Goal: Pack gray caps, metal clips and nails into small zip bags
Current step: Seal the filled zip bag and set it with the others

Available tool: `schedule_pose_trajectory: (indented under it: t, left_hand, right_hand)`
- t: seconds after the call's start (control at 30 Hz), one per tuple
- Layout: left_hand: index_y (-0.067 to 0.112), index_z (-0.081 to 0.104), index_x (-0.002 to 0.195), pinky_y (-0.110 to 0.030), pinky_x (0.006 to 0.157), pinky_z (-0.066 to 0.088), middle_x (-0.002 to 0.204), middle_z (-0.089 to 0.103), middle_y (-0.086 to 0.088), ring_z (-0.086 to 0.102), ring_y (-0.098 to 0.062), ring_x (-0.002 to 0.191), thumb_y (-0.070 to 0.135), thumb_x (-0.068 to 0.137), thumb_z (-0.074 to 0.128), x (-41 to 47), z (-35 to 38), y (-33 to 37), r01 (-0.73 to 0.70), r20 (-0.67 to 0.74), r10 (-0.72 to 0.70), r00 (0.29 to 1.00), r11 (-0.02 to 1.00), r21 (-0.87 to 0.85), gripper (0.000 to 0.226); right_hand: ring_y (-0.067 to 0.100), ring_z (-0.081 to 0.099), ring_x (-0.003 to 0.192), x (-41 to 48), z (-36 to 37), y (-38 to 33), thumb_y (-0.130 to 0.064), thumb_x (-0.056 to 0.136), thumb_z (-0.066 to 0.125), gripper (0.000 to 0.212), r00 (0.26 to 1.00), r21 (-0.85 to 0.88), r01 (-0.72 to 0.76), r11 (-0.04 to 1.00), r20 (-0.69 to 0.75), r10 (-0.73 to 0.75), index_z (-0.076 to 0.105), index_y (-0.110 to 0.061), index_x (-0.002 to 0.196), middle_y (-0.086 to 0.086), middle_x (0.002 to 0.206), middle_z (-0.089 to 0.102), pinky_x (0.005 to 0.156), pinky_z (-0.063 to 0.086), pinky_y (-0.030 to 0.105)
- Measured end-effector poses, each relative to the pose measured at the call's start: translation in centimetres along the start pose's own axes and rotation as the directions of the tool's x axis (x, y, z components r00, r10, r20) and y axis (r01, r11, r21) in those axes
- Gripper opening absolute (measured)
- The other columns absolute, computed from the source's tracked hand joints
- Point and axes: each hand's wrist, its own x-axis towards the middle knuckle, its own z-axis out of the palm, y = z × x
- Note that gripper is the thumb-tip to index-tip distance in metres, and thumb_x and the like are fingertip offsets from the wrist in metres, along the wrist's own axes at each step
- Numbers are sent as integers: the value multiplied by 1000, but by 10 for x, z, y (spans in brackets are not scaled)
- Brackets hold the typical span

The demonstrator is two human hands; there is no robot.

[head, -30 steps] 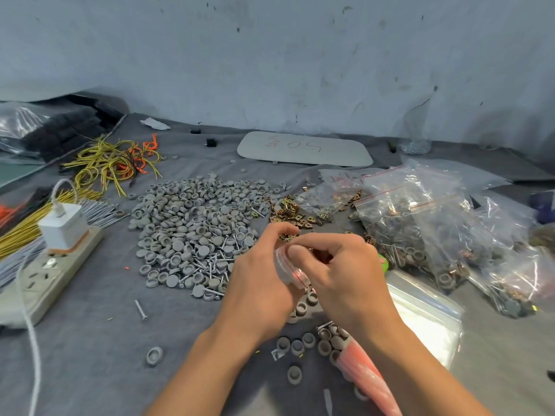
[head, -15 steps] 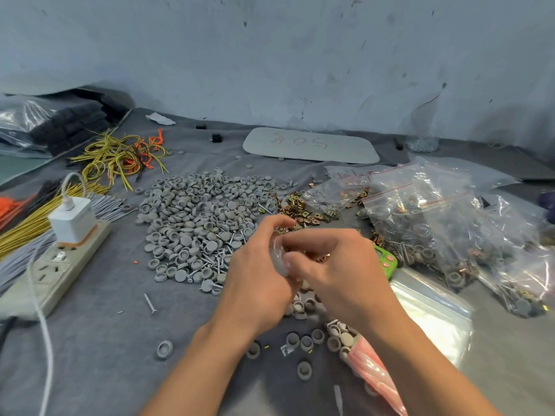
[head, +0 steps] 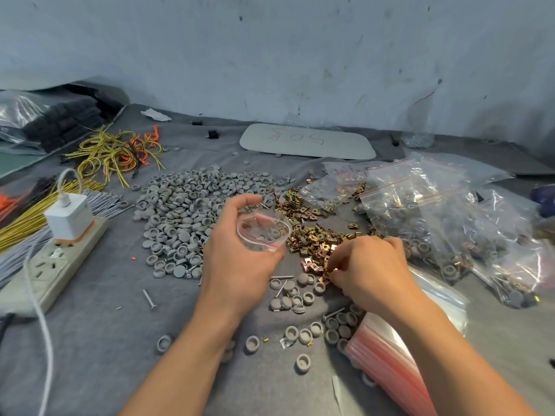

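Observation:
My left hand [head: 237, 262] holds a small clear zip bag [head: 262, 231] with its red-lined mouth spread wide, above the table's middle. My right hand [head: 369, 271] is down on the near edge of the brass metal clips [head: 312, 235], its fingers curled and pinching at some of them. A big heap of gray caps [head: 192, 211] lies left of the bag, with nails [head: 149, 298] scattered at its near side. More loose caps [head: 303, 334] lie between my forearms. What the bag holds is not plain to see.
Filled zip bags [head: 435, 211] pile up at the right. A stack of empty red-striped zip bags [head: 387, 361] lies under my right forearm. A power strip with a white charger [head: 64, 232] sits at the left, with yellow and orange wires [head: 114, 151] behind. A white plate [head: 306, 141] lies by the wall.
Both hands were together working the bag's mouth. Now my right hand has let go and dropped right onto the clips, while my left hand holds the bag open alone.

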Motion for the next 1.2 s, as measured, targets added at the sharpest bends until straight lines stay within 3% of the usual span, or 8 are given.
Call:
schedule_pose_trajectory:
  t: [0.2,0.37,0.47,0.57,0.67,0.77,0.9,1.2]
  left_hand:
    - [49,52,117,-4,69,44,97,70,25,65,9,89,14,71,91,-1,1,1,-40,-21,43,999,993,111,70]
    - [54,49,117,-8,66,45,99,68,29,64,10,86,19,73,89,-4,2,-1,-27,23,23,999,983,180,70]
    - [53,50,117,-4,66,44,93,70,22,64,10,85,18,71,91,-4,3,-1,-32,26,27,999,981,191,71]
    - [51,51,117,-4,65,44,89,70,22,63,12,84,13,70,91,-4,4,-2,-42,47,33,998,978,205,72]
    - [52,51,117,-5,60,44,95,68,29,64,11,81,10,70,90,-6,5,-1,-38,73,24,997,980,198,73]
    - [54,50,115,-3,64,43,101,63,38,62,14,83,14,69,89,-6,6,1,-47,91,28,995,977,208,72]
    - [54,49,117,2,67,37,91,67,27,56,18,91,21,69,90,-7,10,0,-57,119,27,993,967,249,70]
    - [53,48,118,-3,63,41,89,67,23,60,12,86,15,70,86,-8,15,-1,-80,151,36,988,953,293,72]
  right_hand:
    - [22,55,102,0,6,-8,-27,87,64,20,997,-148,83,985,15,-81,72,-34,103,-5,95,71,88,24,41]
    - [19,59,92,2,6,-11,-16,79,64,21,996,-140,92,986,10,-92,76,-30,88,-8,86,72,86,23,39]
    - [19,55,84,2,7,-10,-21,83,69,14,998,-14,59,998,-31,-59,75,-33,83,-9,84,72,86,23,36]
    - [26,61,87,0,6,-7,-29,87,74,14,998,162,-12,987,-59,22,74,-37,75,-7,84,75,92,45,36]
    - [19,69,80,-4,2,-4,-25,91,75,13,991,283,-40,958,-108,73,81,-35,83,-11,81,76,80,56,33]
    - [3,68,64,-10,-3,-6,-25,91,77,11,979,499,5,866,-179,98,81,-31,83,-18,66,72,69,59,29]
    - [8,70,55,-17,-14,-21,-15,81,82,15,974,761,84,643,-199,109,82,-29,74,-10,62,73,58,57,25]
    - [17,76,70,-17,-12,-30,11,74,78,40,994,898,70,434,-100,46,82,-28,79,-1,77,79,69,60,34]
